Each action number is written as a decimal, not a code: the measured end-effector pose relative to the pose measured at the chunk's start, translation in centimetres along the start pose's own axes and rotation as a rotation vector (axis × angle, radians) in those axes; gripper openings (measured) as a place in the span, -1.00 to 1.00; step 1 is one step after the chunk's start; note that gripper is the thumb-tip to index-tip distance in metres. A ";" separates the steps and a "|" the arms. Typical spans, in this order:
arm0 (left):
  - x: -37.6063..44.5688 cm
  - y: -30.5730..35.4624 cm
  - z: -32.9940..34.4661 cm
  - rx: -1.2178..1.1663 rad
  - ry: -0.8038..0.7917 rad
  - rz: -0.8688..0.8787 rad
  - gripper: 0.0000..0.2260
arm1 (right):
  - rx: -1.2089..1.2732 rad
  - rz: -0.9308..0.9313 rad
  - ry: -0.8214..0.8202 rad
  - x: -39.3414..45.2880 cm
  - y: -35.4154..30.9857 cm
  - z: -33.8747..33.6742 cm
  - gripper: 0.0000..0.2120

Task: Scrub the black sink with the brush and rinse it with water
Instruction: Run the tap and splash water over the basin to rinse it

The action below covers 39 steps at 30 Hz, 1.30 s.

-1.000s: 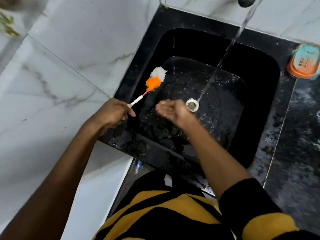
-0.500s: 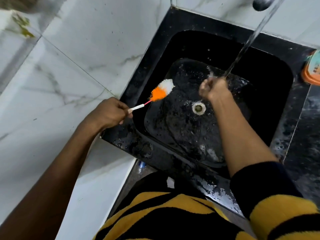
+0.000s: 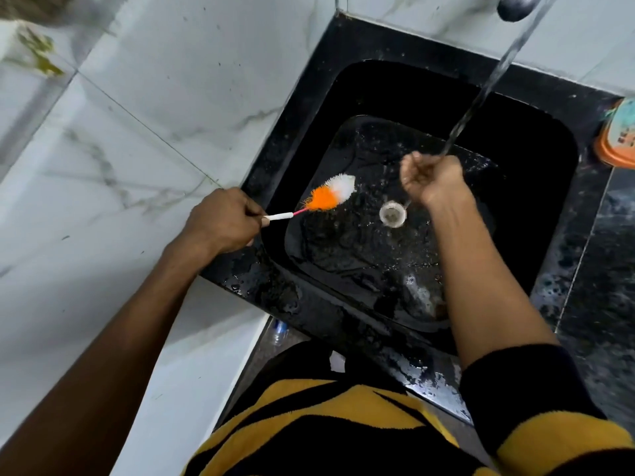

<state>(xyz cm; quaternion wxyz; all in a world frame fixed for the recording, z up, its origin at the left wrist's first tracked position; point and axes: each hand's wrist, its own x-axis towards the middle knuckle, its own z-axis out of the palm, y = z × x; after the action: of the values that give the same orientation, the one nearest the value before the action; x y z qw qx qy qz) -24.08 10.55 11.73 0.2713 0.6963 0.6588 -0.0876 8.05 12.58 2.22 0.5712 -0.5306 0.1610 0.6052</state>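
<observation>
The black sink (image 3: 295, 146) is wet, with a round metal drain (image 3: 392, 214) in its floor. My left hand (image 3: 223, 221) rests at the sink's left rim and grips the white handle of a brush (image 3: 330, 194) with orange and white bristles, held over the left part of the basin. Water (image 3: 481, 97) streams down from the tap (image 3: 515, 6) at the top right. My right hand (image 3: 431, 178) is cupped under that stream, above and right of the drain, holding nothing solid.
White marble tiles (image 3: 120, 166) run along the left of the sink. An orange and teal soap dish (image 3: 618, 135) sits on the dark counter at the right edge. A plastic bottle (image 3: 279, 333) lies on the floor below the sink's front rim.
My right hand rose from beside the drain up into the water stream and stays there. The left hand with the brush has barely moved.
</observation>
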 end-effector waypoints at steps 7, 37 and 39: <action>0.8 0.9 -3.0 -0.012 0.043 0.030 -0.90 | -0.075 -0.077 0.005 0.7 -1.0 0.1 -0.70; -1.3 0.1 2.5 0.142 -0.134 0.090 -0.86 | -0.023 -0.047 -0.005 1.8 1.8 1.3 -0.63; -1.5 0.0 3.4 0.135 -0.144 0.083 -0.85 | -0.213 -0.026 -0.132 0.9 4.7 3.0 -0.70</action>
<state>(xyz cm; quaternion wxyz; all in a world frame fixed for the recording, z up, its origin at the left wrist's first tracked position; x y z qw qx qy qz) -23.47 7.53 9.61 0.2739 0.7316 0.6007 -0.1701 2.87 14.06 0.71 0.5290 -0.5493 0.0509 0.6449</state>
